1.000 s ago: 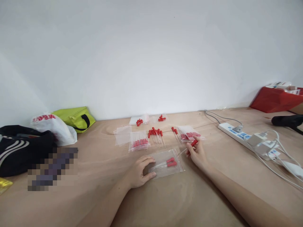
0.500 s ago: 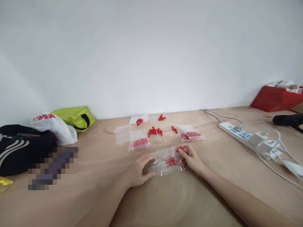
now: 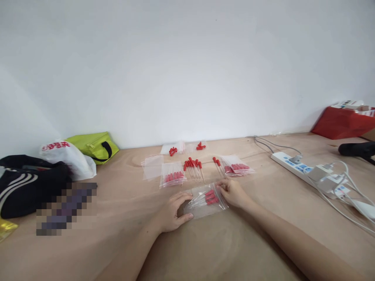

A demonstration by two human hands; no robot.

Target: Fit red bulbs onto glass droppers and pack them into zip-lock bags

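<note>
A clear zip bag (image 3: 199, 210) lies flat at the front centre, with a few red-handled sticks (image 3: 211, 197) inside, handles toward its right end. My left hand (image 3: 175, 210) rests at the bag's left end, thumb and fingers spread on its edges. At the bag's zip end, my right hand (image 3: 231, 192) has its fingers pinched on the upper corner. Behind are loose red-handled sticks (image 3: 191, 164), two more sticks (image 3: 216, 160), a filled bag (image 3: 172, 175) to the left and filled bags (image 3: 236, 166) to the right.
Flat plastic bags (image 3: 152, 168) lie left of centre, with small red pieces (image 3: 172, 151) on a bag near the wall. A white power strip (image 3: 295, 166) with cables is at right. Black (image 3: 32, 183), white (image 3: 68, 158) and green bags (image 3: 95, 146) stand left.
The red-handled stick that was at my right fingertips is now inside the bag beside the others. My right fingers have closed on the bag's upper corner. My left hand stays in place.
</note>
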